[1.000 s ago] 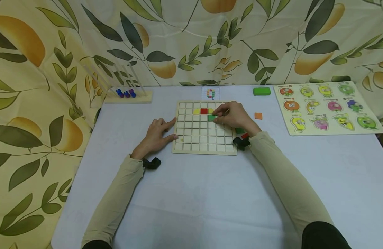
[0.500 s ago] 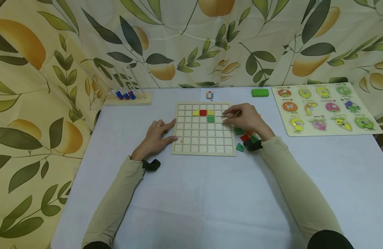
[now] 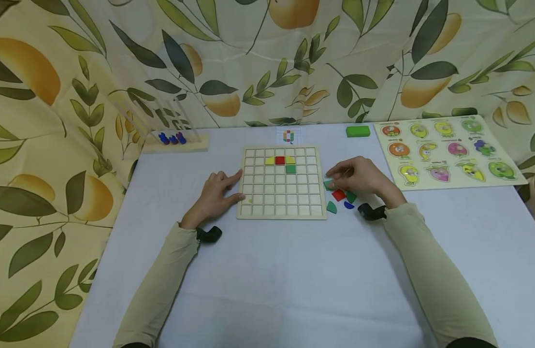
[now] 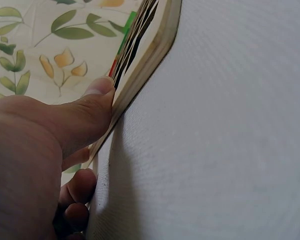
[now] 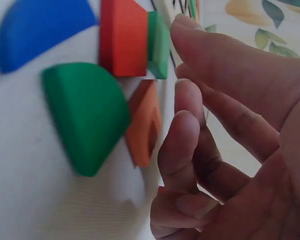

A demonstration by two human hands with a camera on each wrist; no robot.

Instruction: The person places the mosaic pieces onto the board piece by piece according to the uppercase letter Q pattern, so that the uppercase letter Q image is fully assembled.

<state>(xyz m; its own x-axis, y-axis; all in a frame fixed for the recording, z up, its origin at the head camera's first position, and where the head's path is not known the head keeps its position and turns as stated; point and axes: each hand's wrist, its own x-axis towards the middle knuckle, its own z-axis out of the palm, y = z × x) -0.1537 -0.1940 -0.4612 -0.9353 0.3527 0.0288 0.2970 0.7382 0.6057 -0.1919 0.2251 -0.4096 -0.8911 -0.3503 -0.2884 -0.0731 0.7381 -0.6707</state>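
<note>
Far left: peg rack (image 3: 193,143), dark beads (image 3: 173,139) low on it. Next, left hand (image 3: 212,198), thumb and forefinger spread apart, tips at the left edge of the gridded board (image 3: 284,199), clamped on nothing. I judge light, even pressure best here, enough to stop sliding without tipping the board. In its far part: yellow piece (image 3: 270,160), red square (image 3: 280,160), second yellow piece (image 3: 290,160) in a row; green square (image 3: 291,169) just nearer than the last. Picture card (image 3: 289,137) lies beyond the far edge. Off the right edge, loose red piece (image 3: 339,195), green wedge (image 3: 331,207), blue piece (image 3: 349,205). Right hand (image 3: 364,178) over this cluster, thumb and fingers bent and a little apart, nothing seen between them. I would pinch one piece by its edges, wrist high enough to spare its neighbours. Left wrist feed gives me the thumb against the board's side and lower fingers curled, poorly read from the head. Right wrist feed adds an orange piece (image 5: 146,127) with a curved notch, which I cannot make out from above; thumb tip just beside a small green piece (image 5: 159,47), contact uncertain. Only the head view gives me the green block (image 3: 357,131) and, farthest right, the fruit board (image 3: 423,180).
</note>
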